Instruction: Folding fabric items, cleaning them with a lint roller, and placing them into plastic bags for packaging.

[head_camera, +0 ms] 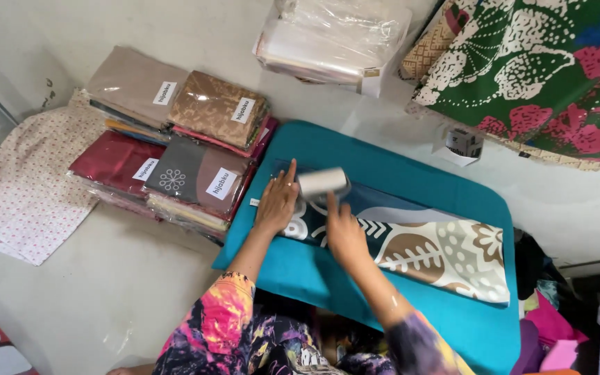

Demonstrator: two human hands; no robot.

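Fingers of the right hand (345, 232) clamp a lint roller (323, 183); left hand (277, 201) lies flat, fingers together, on patterned cloth (439, 253).

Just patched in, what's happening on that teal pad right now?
A person is working over a folded patterned cloth lying on a teal pad. The left hand presses flat on the cloth's near end, while the right hand holds a white roller against it. Stacks of bagged folded fabrics sit to the left, and a bundle of clear plastic bags lies beyond the pad.

Lint roller (322, 183) on patterned cloth (446, 253) (folded)
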